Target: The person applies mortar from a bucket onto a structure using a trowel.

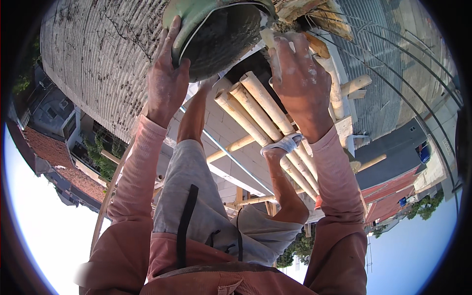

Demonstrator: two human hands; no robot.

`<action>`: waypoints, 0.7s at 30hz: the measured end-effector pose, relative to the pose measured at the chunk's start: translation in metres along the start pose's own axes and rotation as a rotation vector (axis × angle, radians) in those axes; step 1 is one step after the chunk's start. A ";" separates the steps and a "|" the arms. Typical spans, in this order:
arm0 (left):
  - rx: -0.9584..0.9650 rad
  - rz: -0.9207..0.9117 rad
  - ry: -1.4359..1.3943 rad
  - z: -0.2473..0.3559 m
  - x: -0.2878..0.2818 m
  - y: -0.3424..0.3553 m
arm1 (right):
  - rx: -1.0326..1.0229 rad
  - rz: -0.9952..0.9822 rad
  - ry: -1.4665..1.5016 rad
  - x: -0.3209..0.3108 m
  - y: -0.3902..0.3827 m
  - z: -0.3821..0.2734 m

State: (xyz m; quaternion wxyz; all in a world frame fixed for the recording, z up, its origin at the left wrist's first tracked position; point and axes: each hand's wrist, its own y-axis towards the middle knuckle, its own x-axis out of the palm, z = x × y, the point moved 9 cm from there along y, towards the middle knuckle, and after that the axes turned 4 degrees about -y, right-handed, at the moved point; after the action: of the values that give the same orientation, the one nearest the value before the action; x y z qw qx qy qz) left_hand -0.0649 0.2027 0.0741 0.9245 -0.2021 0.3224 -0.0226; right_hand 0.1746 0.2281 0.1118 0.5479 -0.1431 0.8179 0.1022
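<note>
A green bucket [184, 22], tipped on its side with its mouth toward me, is at the top of the view. Wet grey mortar [221, 42] coats its inside. My left hand [167, 81] grips the bucket's left rim, thumb on the near edge and fingers along the outer wall. At the opposite rim, my right hand [301, 73] is closed round a small pale flat piece [268, 37], smeared with mortar, whose kind I cannot make out. Its edge is at the bucket's mouth. More mortar [285, 25] lies just right of the bucket, beside rough wood.
My foot [281, 143] rests on several bamboo poles [260, 105] high above the ground. Corrugated roofing [98, 64] spreads on the left, with more sheets [368, 54] on the right. Dark bars [410, 51] curve along the right. A block wall [236, 169] stands below.
</note>
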 end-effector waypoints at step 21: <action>-0.139 -0.047 -0.180 0.032 -0.018 -0.016 | 1.008 -0.460 1.461 0.139 -0.116 0.052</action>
State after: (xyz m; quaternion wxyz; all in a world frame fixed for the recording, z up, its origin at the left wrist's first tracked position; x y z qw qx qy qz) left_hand -0.0587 0.2026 0.1138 0.9327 -0.2745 0.2340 -0.0035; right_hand 0.2098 0.1193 -0.0380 -0.1012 -0.0754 0.8602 -0.4940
